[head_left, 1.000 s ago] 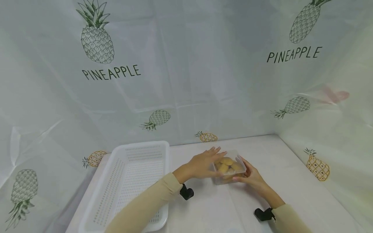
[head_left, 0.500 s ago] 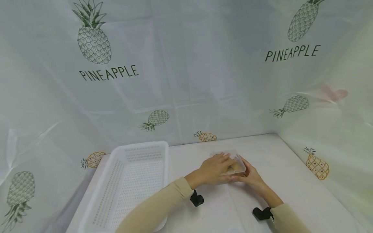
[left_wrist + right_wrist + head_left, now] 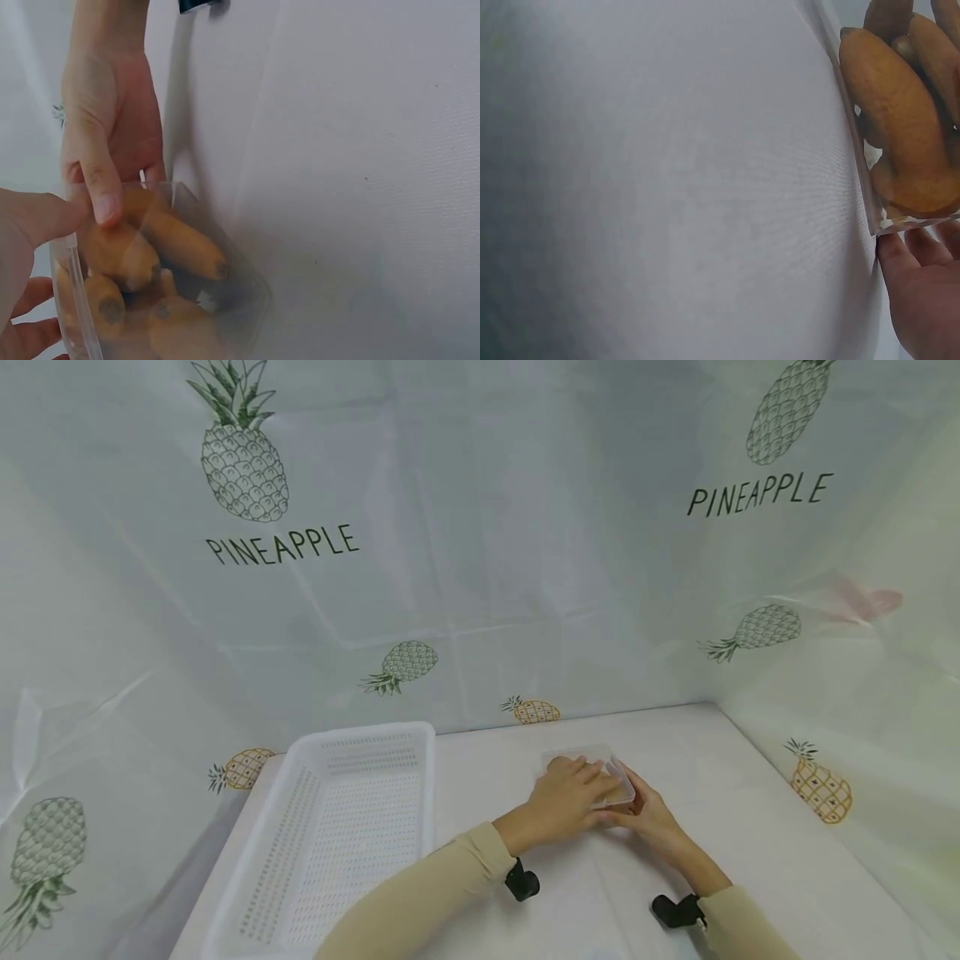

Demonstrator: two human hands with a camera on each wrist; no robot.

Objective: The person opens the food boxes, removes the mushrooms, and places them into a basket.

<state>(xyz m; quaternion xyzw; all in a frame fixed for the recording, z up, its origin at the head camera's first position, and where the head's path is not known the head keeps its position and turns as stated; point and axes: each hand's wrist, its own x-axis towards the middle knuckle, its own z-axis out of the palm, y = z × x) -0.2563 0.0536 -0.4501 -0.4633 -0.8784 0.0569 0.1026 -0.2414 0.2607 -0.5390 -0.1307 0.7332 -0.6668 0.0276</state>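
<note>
A clear plastic box [image 3: 624, 792] stands on the white table, filled with several orange-brown tubers that look like sweet potatoes [image 3: 900, 105]. My right hand [image 3: 660, 827] holds its right side, with the thumb [image 3: 103, 191] against the front wall and fingers around the corner. My left hand [image 3: 562, 797] lies across the top, hiding most of the contents in the head view. Its fingers are spread and extended, and in the left wrist view its thumb [image 3: 52, 217] touches the box's upper edge. Whether a lid is between hand and contents is hard to tell.
Left of the box lies a large white perforated plastic basket [image 3: 352, 827]. The left forearm passes over its near right corner. Behind and at both sides hang pale sheets [image 3: 480, 543] printed with pineapples. Black wrist cameras [image 3: 522, 881] are strapped to both wrists.
My left hand has moved right and come down over the top of the box, covering the tubers that were in view. My right hand keeps its hold in the same place.
</note>
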